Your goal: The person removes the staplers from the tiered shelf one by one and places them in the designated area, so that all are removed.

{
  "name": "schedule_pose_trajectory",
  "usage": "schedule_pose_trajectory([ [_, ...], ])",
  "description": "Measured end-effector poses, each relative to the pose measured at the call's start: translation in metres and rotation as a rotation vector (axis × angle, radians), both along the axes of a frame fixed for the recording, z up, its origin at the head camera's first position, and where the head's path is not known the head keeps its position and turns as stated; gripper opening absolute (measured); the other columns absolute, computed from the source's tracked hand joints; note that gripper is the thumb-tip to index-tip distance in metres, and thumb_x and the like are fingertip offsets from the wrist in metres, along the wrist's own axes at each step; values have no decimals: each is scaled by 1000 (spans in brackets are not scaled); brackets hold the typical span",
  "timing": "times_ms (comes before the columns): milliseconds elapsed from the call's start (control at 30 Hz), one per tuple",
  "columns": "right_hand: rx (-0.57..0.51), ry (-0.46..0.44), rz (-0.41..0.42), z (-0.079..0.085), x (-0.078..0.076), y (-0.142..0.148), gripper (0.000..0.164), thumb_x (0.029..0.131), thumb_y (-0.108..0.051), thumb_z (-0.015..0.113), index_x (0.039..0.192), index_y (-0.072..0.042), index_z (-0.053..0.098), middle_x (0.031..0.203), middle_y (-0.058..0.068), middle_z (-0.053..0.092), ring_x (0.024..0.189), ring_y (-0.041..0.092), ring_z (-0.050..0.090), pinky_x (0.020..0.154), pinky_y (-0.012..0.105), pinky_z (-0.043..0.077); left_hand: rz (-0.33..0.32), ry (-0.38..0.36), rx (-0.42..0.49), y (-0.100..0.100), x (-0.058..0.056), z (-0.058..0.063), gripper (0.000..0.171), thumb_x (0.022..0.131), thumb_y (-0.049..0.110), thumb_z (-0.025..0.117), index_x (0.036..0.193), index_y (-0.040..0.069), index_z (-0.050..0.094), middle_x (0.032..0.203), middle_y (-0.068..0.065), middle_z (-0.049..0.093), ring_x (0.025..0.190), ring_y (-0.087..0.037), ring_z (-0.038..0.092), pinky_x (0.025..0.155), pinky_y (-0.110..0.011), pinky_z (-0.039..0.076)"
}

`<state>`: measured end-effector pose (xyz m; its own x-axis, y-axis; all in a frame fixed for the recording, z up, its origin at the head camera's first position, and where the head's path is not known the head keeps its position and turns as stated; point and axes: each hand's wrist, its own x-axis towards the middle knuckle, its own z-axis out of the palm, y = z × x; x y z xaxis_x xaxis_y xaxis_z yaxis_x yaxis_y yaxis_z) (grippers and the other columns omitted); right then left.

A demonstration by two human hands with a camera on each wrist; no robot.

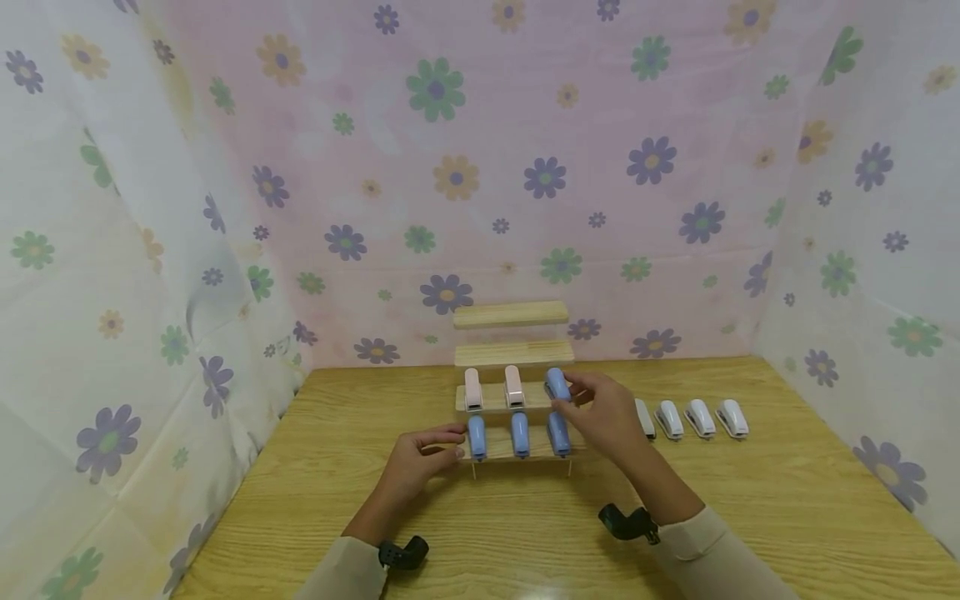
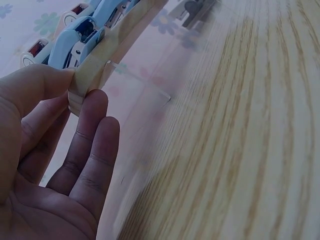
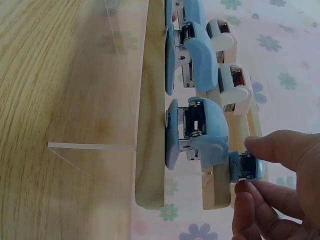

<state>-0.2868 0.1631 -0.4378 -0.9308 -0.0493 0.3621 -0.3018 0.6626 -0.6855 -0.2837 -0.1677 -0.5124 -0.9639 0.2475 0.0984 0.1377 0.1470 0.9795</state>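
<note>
My right hand (image 1: 606, 412) pinches a blue stapler (image 1: 557, 384) between thumb and fingers at the right end of the second shelf board. In the right wrist view that stapler (image 3: 247, 167) sits against the board. My left hand (image 1: 420, 462) grips the left end of the lowest wooden board (image 2: 82, 87), thumb above and fingertips beneath. Three blue staplers (image 1: 521, 435) stand in a row on this front board. Two pink staplers (image 1: 513, 386) share the second board with the held one.
Several white staplers (image 1: 701, 418) lie in a row on the wooden table (image 1: 345, 433), right of the rack. Two upper boards (image 1: 512, 314) rise behind in steps. Clear plastic side panels (image 3: 90, 146) support the rack. Flowered cloth (image 1: 495, 125) hangs behind and at both sides.
</note>
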Motion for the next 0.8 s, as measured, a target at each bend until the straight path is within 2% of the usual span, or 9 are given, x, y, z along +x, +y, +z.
schedule_pose_trajectory([
  [167, 1, -14, -4, 2, 0, 2, 50, 91, -23, 81, 136, -8, 67, 108, 9, 73, 96, 27, 73, 64, 31, 61, -5, 3, 8, 0, 0, 0, 22, 91, 15, 80, 113, 8, 80, 138, -3, 69, 133, -26, 59, 89, -25, 63],
  [400, 9, -24, -3, 4, 1, 4, 46, 92, -23, 77, 135, -8, 68, 110, 10, 71, 99, 28, 72, 69, 35, 61, -7, -1, 3, 0, 1, 1, 23, 91, 16, 80, 113, 9, 80, 139, -2, 68, 134, -26, 59, 89, -25, 62],
  [633, 46, -43, 4, 6, 2, 1, 53, 96, -33, 76, 139, -5, 64, 110, 13, 67, 99, 29, 69, 70, 36, 62, -11, -17, 22, 0, 1, 2, 25, 92, 15, 80, 114, 6, 79, 141, -5, 67, 129, -28, 62, 89, -28, 64],
  [800, 59, -45, -8, 6, 2, -1, 43, 98, -32, 73, 134, -9, 69, 110, 11, 67, 99, 27, 67, 73, 38, 60, -14, -27, 40, 0, 2, 2, 25, 91, 14, 80, 115, 5, 79, 141, -5, 66, 129, -29, 63, 89, -29, 64],
])
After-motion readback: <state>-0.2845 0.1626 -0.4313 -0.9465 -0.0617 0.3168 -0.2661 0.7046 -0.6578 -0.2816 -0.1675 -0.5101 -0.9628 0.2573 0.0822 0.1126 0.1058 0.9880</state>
